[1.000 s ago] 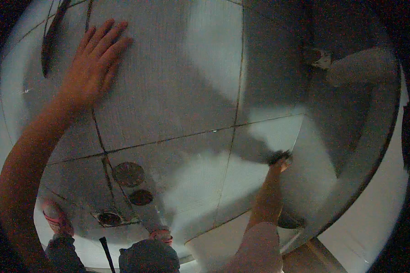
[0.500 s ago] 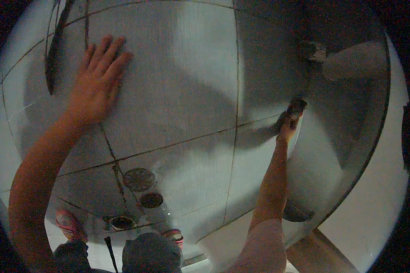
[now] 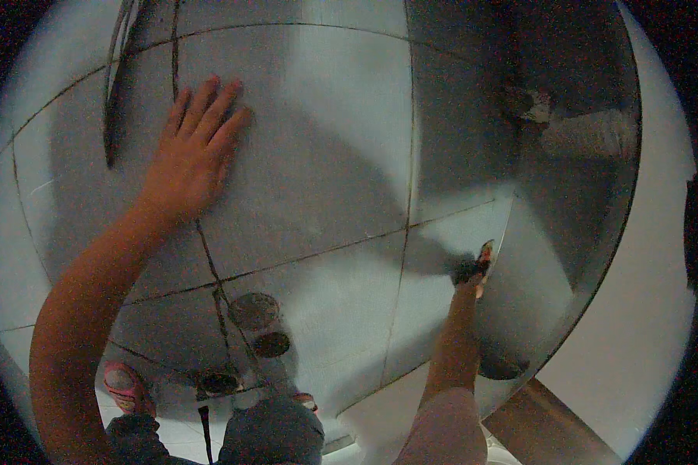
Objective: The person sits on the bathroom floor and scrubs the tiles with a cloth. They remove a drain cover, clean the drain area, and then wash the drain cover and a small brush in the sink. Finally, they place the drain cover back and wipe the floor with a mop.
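Note:
My left hand (image 3: 194, 159) lies flat with its fingers spread on the pale tiled wall (image 3: 326, 155), holding nothing. My right hand (image 3: 471, 280) reaches out lower right and grips a small dark scrubber (image 3: 477, 262) with a bit of orange on it. The scrubber is pressed against a wall tile next to the corner where a darker side wall (image 3: 566, 232) begins. My right fingers are mostly hidden behind the scrubber.
Three round floor drains (image 3: 253, 310) sit below my left arm, near my feet in pink sandals (image 3: 124, 386). A pipe fitting (image 3: 531, 105) and a pale pipe (image 3: 589, 132) stick out at the upper right. A long dark object (image 3: 119, 93) hangs at the upper left.
My right hand went up the tile with the scrubber half a second ago and has come back down to its lower spot. My left hand stays flat on the wall.

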{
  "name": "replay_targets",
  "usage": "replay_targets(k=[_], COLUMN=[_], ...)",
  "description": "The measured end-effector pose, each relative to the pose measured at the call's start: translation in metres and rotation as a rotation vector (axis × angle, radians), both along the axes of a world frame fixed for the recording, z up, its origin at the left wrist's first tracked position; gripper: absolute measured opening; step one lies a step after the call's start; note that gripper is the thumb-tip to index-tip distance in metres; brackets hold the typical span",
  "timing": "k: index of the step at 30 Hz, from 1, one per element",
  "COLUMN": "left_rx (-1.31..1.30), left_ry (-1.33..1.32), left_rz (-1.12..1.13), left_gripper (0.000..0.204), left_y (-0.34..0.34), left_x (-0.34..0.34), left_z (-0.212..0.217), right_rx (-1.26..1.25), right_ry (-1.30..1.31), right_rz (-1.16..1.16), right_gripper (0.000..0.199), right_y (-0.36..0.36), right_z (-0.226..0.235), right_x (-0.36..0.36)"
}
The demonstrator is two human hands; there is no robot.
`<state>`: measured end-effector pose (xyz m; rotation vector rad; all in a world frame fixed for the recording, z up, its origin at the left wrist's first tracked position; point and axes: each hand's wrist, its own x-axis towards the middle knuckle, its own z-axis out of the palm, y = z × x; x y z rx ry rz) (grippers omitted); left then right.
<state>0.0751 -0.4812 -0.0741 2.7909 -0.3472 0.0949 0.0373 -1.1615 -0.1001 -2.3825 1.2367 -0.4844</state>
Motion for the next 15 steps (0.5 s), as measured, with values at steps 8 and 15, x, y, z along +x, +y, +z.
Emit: replay_targets(k=[8, 15], left_rx=[-0.043, -0.004], left_ry=[0.053, 0.072], left_rz=[-0.005, 0.008], left_gripper=[0.038, 0.037], left_y=[-0.004, -0.002], left_x=[-0.005, -0.011], left_z=[0.013, 0.016], right_rx=[-0.161, 0.16], right_ry=[0.016, -0.283], right_rz=[0.425, 0.93], right_gripper=[0.048, 0.052], right_y=[0.002, 0.078], right_z=[-0.019, -0.011], right_x=[0.13, 0.224])
